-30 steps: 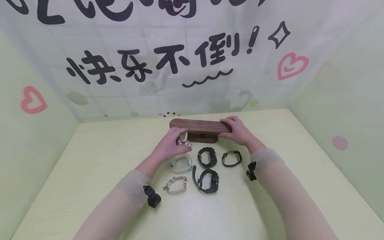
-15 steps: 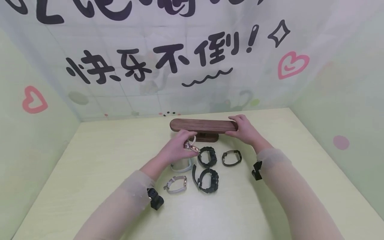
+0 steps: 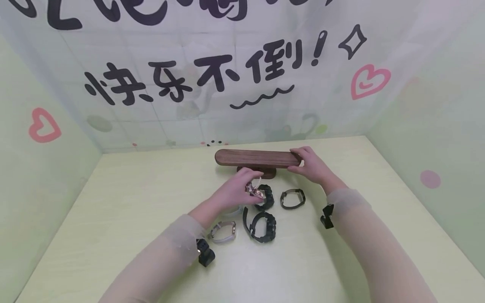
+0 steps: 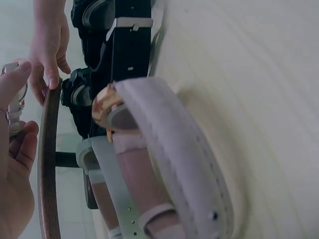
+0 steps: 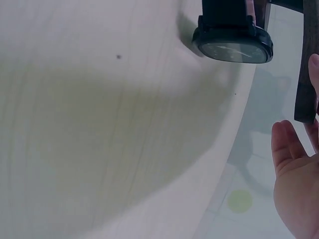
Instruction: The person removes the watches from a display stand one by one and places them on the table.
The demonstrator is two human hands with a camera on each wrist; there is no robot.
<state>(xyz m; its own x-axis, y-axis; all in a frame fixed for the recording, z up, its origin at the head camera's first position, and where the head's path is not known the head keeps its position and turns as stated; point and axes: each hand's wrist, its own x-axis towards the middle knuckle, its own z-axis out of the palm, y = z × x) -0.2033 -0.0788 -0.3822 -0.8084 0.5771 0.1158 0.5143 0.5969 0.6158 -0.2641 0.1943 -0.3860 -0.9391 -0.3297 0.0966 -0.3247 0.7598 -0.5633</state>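
A wristwatch (image 3: 259, 193) with a pale strap and rose-gold case is pinched between the thumb and fingers of my left hand (image 3: 233, 191). That hand is in front of the stand's base and overlaps a chunky black watch (image 3: 269, 198) in the head view. The dark wooden watch stand (image 3: 254, 158) has a long rounded bar on a small base. My right hand (image 3: 315, 168) grips the bar's right end, thumb in front and fingers behind. In the right wrist view the end of the wooden bar (image 5: 306, 84) lies between thumb and fingers.
Other watches lie on the pale table (image 3: 129, 219): a second chunky black watch (image 3: 270, 227), a slim black one (image 3: 302, 196), a lilac-strapped one (image 3: 224, 241) and a pale blue one (image 4: 110, 184), partly hidden by my left hand in the head view. A printed cloth (image 3: 170, 122) hangs behind.
My left hand has moved right and slightly nearer, carrying the watch from the bar's left part to before the base. My right hand has slid outward to the bar's right end.
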